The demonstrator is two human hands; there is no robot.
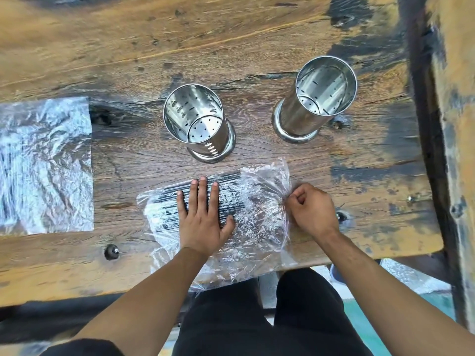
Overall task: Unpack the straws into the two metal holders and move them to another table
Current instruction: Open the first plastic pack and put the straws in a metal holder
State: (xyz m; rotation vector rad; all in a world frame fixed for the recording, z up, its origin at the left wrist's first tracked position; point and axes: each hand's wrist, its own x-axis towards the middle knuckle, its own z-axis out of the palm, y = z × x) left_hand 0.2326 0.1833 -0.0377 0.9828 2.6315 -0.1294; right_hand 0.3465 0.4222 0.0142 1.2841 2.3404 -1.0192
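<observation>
Nearest the body, dark trousers, then two bare forearms reaching over the near edge of the wooden surface (231,34). Left hand (203,214) lies flat, fingers (199,191) spread and extended, pressing the black straws (228,178) through their clear plastic bag (257,227); nothing gripped, just pinned. Right hand (312,209) curled nearly closed, pinching the bag's crumpled right end. Bag sits at near-centre, loose end trailing over the near edge.

Step in hand, by judgement: opening the bag. Straws all inside still, so task barely begun. To do it well: keep the left palm firm so the bundle does not roll or slide, tear or pull at the right end away from the straws, and keep the mouth level so they do not spill off the near edge.

Farther back, two metal holders stand upright and empty, perforated: left holder (200,150) just beyond the bag, right holder (290,116) well apart to the right. Far left, a second plastic-wrapped pack (43,163) lies flat, contents unclear. Another wooden top (457,73) at far right, possibly the destination.
</observation>
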